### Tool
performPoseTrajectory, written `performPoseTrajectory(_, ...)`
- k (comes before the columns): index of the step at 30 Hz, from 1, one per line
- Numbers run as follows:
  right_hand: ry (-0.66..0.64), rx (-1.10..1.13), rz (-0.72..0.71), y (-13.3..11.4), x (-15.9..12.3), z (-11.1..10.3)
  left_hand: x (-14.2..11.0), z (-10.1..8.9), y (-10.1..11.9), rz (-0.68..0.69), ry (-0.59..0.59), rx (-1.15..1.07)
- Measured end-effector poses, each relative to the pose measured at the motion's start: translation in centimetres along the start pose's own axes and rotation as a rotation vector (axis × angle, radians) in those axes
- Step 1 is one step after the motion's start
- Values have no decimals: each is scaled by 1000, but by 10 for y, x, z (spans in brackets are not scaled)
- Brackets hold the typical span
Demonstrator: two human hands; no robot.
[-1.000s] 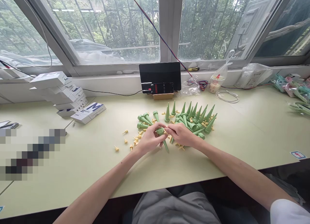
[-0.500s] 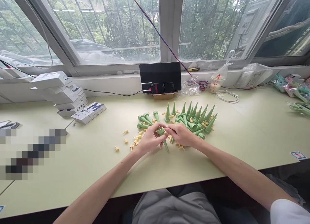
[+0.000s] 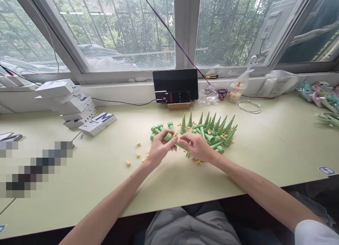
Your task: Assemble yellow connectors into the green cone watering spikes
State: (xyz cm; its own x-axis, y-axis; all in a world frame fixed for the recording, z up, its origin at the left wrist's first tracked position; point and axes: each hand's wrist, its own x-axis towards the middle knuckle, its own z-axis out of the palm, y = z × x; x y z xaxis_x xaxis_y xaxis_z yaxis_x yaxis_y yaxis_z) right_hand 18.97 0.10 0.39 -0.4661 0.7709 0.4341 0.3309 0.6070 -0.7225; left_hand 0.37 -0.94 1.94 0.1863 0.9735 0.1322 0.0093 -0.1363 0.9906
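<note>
My left hand point(image 3: 158, 149) is closed round a green plant watering spike point(image 3: 181, 145), whose ribbed cap shows between the fingers and whose point slants toward the right. A small yellow valve piece point(image 3: 175, 134) sits at the left fingertips. My right hand point(image 3: 197, 146) is just to the right, its fingers curled close to the spike; what they hold, if anything, is hidden. Behind the right hand is a cluster of green spikes point(image 3: 203, 129), several upright and others lying down. More green spikes point(image 3: 154, 129) lie beyond the left hand, with loose yellow pieces point(image 3: 128, 163) on the table.
A tablet point(image 3: 175, 79) with a phone point(image 3: 178, 97) before it leans by the window. White boxes point(image 3: 54, 87) are stacked at the left, near a single box point(image 3: 97, 123). A bagged cup point(image 3: 235, 91) and cable point(image 3: 249, 106) lie right of the tablet; wrapped items point(image 3: 321, 93) lie far right.
The spike in my left hand has tilted from pointing down toward me to pointing right. My left hand has shifted slightly left, and my right fingertips have come away from the yellow piece.
</note>
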Motion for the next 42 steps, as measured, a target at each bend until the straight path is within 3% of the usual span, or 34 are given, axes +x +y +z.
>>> performPoseTrajectory(5, -32, -21, -10, 2, 1, 2, 2, 0, -1, 1, 19, -122)
performPoseTrajectory(22, 156, -30, -52, 8, 1, 2, 4, -3, -9, 272, 52, 230)
performPoseTrajectory(31, 153, -30, -73, 9, 0, 2, 5, 0, -12, 305, 25, 46)
performPoseTrajectory(42, 146, -16, -71, 7, 0, 1, 5, 1, -9, 316, 32, 58)
